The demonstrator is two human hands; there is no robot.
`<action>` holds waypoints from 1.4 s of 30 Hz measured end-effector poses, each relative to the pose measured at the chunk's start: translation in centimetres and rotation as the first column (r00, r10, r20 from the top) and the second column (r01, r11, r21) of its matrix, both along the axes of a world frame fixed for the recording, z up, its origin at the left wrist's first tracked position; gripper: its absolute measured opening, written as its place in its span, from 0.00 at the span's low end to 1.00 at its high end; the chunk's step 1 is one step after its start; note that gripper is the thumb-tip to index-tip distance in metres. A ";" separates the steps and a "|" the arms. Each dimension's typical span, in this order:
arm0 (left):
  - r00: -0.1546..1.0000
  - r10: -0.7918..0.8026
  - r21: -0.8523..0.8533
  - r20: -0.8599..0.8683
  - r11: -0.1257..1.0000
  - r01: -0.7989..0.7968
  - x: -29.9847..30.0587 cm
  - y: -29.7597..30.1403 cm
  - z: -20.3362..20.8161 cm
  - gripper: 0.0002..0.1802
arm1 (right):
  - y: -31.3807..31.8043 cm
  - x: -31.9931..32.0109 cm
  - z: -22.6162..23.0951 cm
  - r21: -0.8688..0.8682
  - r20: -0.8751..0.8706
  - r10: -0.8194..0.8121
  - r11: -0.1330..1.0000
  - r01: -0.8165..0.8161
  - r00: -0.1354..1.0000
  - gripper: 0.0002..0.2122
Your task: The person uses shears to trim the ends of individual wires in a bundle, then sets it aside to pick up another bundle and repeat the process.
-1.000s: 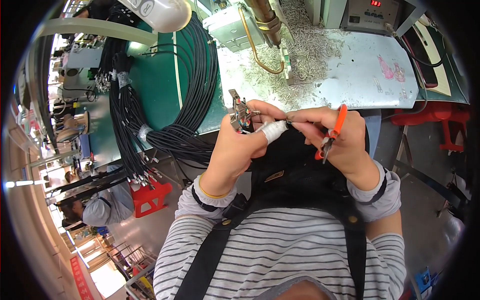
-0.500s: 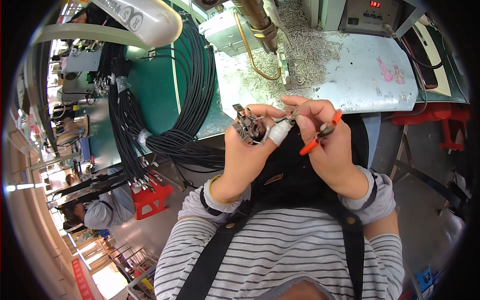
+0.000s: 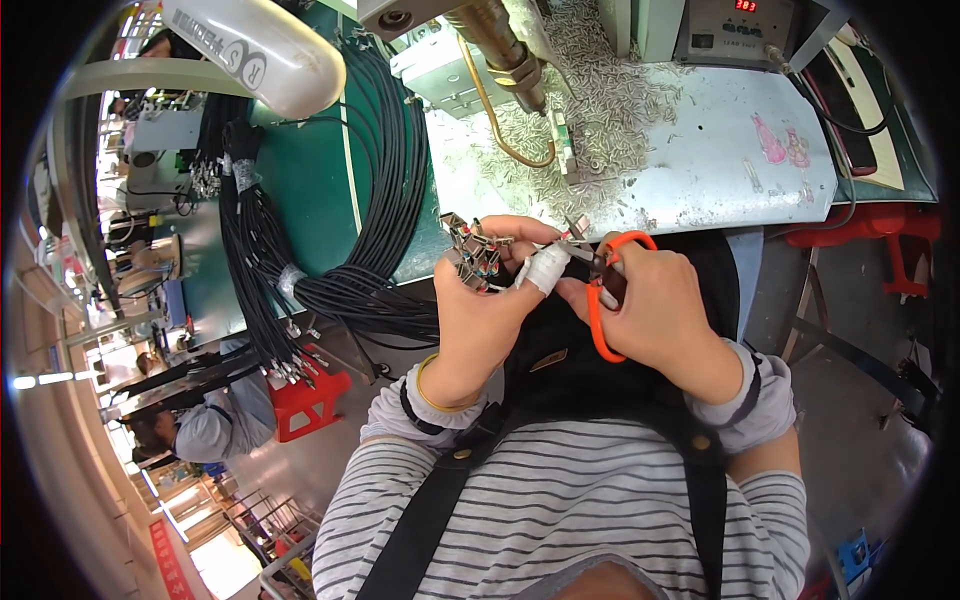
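Observation:
In my left hand [image 3: 475, 325] is a cluster of small metal connectors [image 3: 472, 248] with short coloured wire ends, tucked between palm and fingers. White tape [image 3: 545, 268] wraps the thumb. At its fingertips a single small metal connector [image 3: 577, 228] sticks up, pinched between thumb and forefinger. My right hand [image 3: 668, 305] is closed round a pair of orange-handled scissors [image 3: 600, 330]. The handles are spread apart, and the blades point left to the pinched connector; whether they touch it I cannot tell.
A heap of small metal pins [image 3: 590, 110] covers part of the pale metal plate [image 3: 740, 190], under a machine's metal head [image 3: 505, 65]. To the left, bundled black cables [image 3: 390, 210] lie on the green table [image 3: 315, 200]. Red stools [image 3: 310, 405] stand either side; another person [image 3: 220, 420] sits at left.
The scissors have turned from lying across my right palm to pointing at my left fingertips, with handles spread. The left hand has shifted slightly left, and one connector now stands out at its fingertips.

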State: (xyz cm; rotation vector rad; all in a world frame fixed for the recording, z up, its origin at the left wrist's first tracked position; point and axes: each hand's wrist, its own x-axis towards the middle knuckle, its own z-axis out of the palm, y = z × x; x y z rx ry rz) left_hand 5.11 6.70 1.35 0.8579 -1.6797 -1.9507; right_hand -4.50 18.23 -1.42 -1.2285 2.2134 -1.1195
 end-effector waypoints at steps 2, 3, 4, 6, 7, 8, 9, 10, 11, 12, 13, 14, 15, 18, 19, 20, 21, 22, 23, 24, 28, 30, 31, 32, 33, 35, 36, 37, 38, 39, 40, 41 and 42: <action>0.999 -0.022 0.054 0.041 0.998 0.020 -0.4 -0.2 0.4 0.08 | -0.1 0.3 -0.8 -0.007 0.030 -0.037 0.999 0.037 0.999 0.15; 0.996 -0.038 0.105 0.080 0.994 0.030 -0.6 -0.4 0.7 0.07 | -0.2 0.4 -1.0 -0.013 0.046 -0.052 0.999 0.052 0.998 0.17; 0.991 -0.057 0.157 0.118 0.987 0.038 -0.7 -0.7 0.8 0.06 | -0.2 0.4 -1.1 -0.016 0.046 -0.053 0.998 0.054 0.998 0.17; 0.993 -0.088 0.250 0.072 0.966 0.068 -1.2 -1.8 0.4 0.06 | 0.0 0.2 -1.4 -0.023 0.367 -0.071 0.996 0.086 0.927 0.15; 0.993 -0.114 0.341 0.023 0.935 0.099 -1.6 -2.5 0.0 0.06 | 0.1 0.1 -1.4 -0.024 0.515 -0.076 0.994 0.103 0.854 0.15; 0.992 -0.126 0.428 -0.024 0.895 0.125 -1.9 -3.1 -0.4 0.05 | -0.2 0.0 -1.1 -0.025 0.519 -0.072 0.995 0.100 0.852 0.15; 0.992 -0.123 0.427 -0.020 0.896 0.120 -2.4 -3.6 -0.8 0.05 | -0.6 -0.4 -0.3 -0.081 0.610 -0.099 0.979 0.186 0.786 0.13; 0.994 -0.102 0.426 -0.030 0.899 0.105 -3.1 -4.1 -1.1 0.06 | -1.1 -1.0 0.5 -0.126 0.694 -0.118 0.952 0.281 0.710 0.11; 0.996 -0.080 0.425 -0.039 0.901 0.089 -3.8 -4.5 -1.4 0.06 | -1.6 -1.5 0.8 -0.159 0.770 -0.123 0.913 0.375 0.626 0.09; 0.997 -0.058 0.423 -0.048 0.903 0.073 -4.2 -4.7 -1.6 0.06 | -2.2 -2.0 0.6 -0.159 0.771 -0.122 0.913 0.375 0.625 0.09; 0.997 -0.062 0.425 -0.047 0.902 0.076 -4.6 -4.9 -1.6 0.06 | -2.9 -2.9 0.1 -0.203 0.694 -0.129 0.908 0.365 0.709 0.09; 0.997 -0.072 0.426 -0.029 0.901 0.078 -4.8 -5.1 -1.5 0.07 | -3.5 -3.7 -0.3 -0.246 0.607 -0.137 0.904 0.349 0.783 0.08; 0.996 -0.083 0.428 -0.011 0.900 0.080 -5.0 -5.3 -1.5 0.07 | -4.0 -4.2 -0.6 -0.285 0.514 -0.146 0.901 0.328 0.845 0.08; 0.991 -0.129 0.421 0.022 0.901 0.107 -5.3 -5.9 -1.1 0.07 | -5.3 -5.1 -0.7 -0.231 0.616 -0.116 0.919 0.319 0.779 0.08; 0.986 -0.162 0.411 0.035 0.902 0.134 -5.3 -6.0 -1.0 0.06 | -5.5 -5.2 -0.7 -0.207 0.663 -0.100 0.928 0.309 0.742 0.08; 0.980 -0.195 0.402 0.047 0.901 0.161 -5.3 -6.2 -0.9 0.05 | -5.6 -5.3 -0.7 -0.205 0.665 -0.099 0.929 0.308 0.740 0.08; 0.980 -0.194 0.404 0.049 0.901 0.158 -5.3 -6.4 -0.9 0.05 | -5.7 -5.2 -0.7 -0.206 0.656 -0.102 0.929 0.308 0.748 0.07; 0.981 -0.192 0.412 0.037 0.897 0.160 -5.2 -6.6 -1.0 0.06 | -5.6 -5.1 -0.7 -0.206 0.646 -0.106 0.929 0.307 0.756 0.07; 0.981 -0.192 0.420 0.023 0.892 0.164 -5.1 -6.8 -1.1 0.07 | -5.6 -5.2 -0.7 -0.207 0.635 -0.112 0.929 0.308 0.764 0.07; 0.981 -0.192 0.429 0.009 0.888 0.169 -5.2 -6.8 -1.2 0.07 | -5.7 -5.2 -0.9 -0.204 0.636 -0.114 0.929 0.309 0.763 0.07; 0.979 -0.204 0.363 0.030 0.914 0.179 -5.2 -6.5 -0.7 0.08 | -5.9 -5.1 -2.0 -0.265 0.515 -0.117 0.920 0.288 0.849 0.07; 0.983 -0.182 0.362 0.029 0.918 0.160 -5.1 -6.3 -0.7 0.08 | -5.9 -5.0 -2.0 -0.252 0.530 -0.120 0.923 0.290 0.840 0.07; 0.986 -0.162 0.360 0.027 0.922 0.141 -5.1 -6.2 -0.8 0.09 | -5.9 -5.0 -2.0 -0.245 0.538 -0.121 0.925 0.291 0.835 0.07; 0.990 -0.141 0.359 0.025 0.925 0.123 -5.1 -6.2 -0.8 0.09 | -5.9 -5.0 -2.1 -0.245 0.538 -0.118 0.925 0.289 0.835 0.07; 0.990 -0.140 0.359 0.024 0.925 0.122 -5.1 -6.3 -0.8 0.09 | -5.9 -5.1 -2.1 -0.236 0.533 -0.123 0.929 0.286 0.837 0.07; 0.984 -0.177 0.391 0.024 0.908 0.153 -5.2 -6.5 -0.8 0.09 | -5.8 -5.2 -2.2 -0.216 0.523 -0.132 0.935 0.281 0.842 0.06; 0.981 -0.195 0.406 0.024 0.898 0.169 -5.2 -6.6 -0.8 0.09 | -5.8 -5.2 -2.2 -0.217 0.522 -0.132 0.935 0.280 0.843 0.06; 0.981 -0.195 0.406 0.022 0.898 0.169 -5.2 -6.6 -0.8 0.09 | -5.9 -5.1 -2.1 -0.222 0.513 -0.135 0.933 0.283 0.848 0.06; 0.982 -0.184 0.393 0.039 0.907 0.154 -5.3 -6.6 -0.8 0.09 | -5.9 -5.1 -2.0 -0.227 0.506 -0.137 0.931 0.285 0.852 0.06; 0.983 -0.173 0.380 0.056 0.914 0.139 -5.2 -6.5 -0.8 0.09 | -5.9 -5.0 -1.9 -0.233 0.498 -0.139 0.929 0.287 0.856 0.06; 0.984 -0.161 0.367 0.073 0.922 0.124 -5.2 -6.5 -0.8 0.09 | -5.8 -5.0 -1.8 -0.234 0.496 -0.138 0.930 0.285 0.857 0.06; 0.984 -0.160 0.367 0.071 0.922 0.124 -5.0 -6.4 -0.6 0.09 | -5.6 -4.9 -1.8 -0.237 0.510 -0.130 0.929 0.284 0.850 0.06; 0.980 -0.188 0.377 0.060 0.914 0.152 -4.8 -6.4 -0.5 0.09 | -5.5 -4.9 -1.8 -0.241 0.524 -0.121 0.928 0.283 0.843 0.06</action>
